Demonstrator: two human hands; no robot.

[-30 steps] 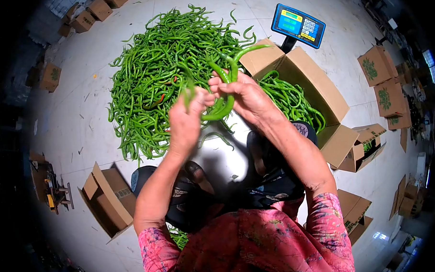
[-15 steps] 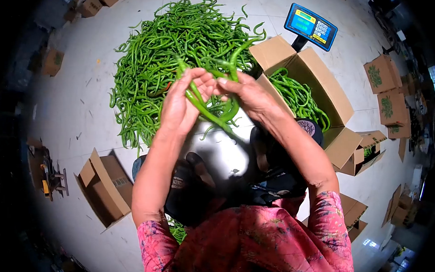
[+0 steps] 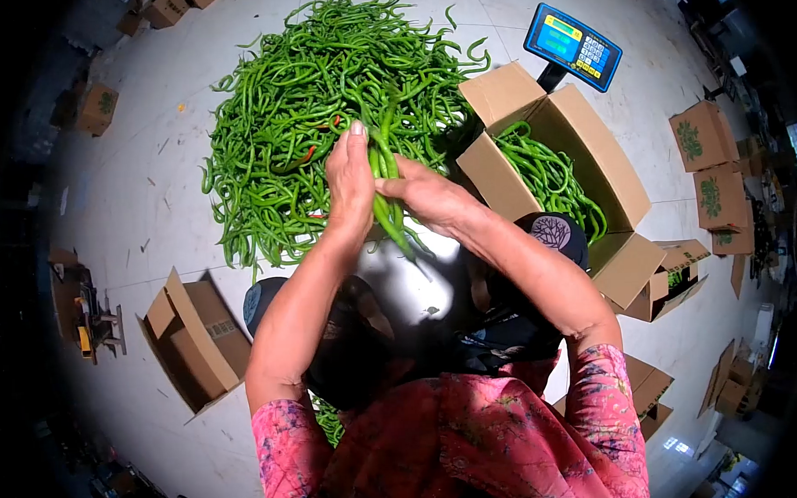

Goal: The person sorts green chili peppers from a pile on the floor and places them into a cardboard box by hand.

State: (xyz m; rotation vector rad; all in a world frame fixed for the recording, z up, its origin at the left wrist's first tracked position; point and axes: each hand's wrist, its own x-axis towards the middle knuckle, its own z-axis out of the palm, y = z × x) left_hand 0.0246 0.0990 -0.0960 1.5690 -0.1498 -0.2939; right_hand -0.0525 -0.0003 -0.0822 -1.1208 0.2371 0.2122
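Note:
A small bunch of long green chili peppers (image 3: pixel 387 216) is held between my two hands above the near edge of a big pile. My left hand (image 3: pixel 350 179) lies along the bunch's left side, fingers together and pointing away from me. From the other side my right hand (image 3: pixel 432 197) grips the bunch, its thumb across the peppers and its fingers partly hidden behind them. The stem ends slant up and the tips hang toward me. Beyond my hands spreads the pile of green chili peppers (image 3: pixel 272 139), with a few red ones in it.
An open cardboard box (image 3: pixel 601 154) with green peppers inside stands at my right, below a blue scale display (image 3: pixel 572 46). Another open box (image 3: pixel 191 340) sits at left. Closed cartons (image 3: pixel 704 137) are stacked far right. My knees flank the pale floor (image 3: pixel 422 288).
My hands have come closer together. The peppers, crossed and spread before, now lie side by side in one bunch. My left hand's fingers have straightened against them.

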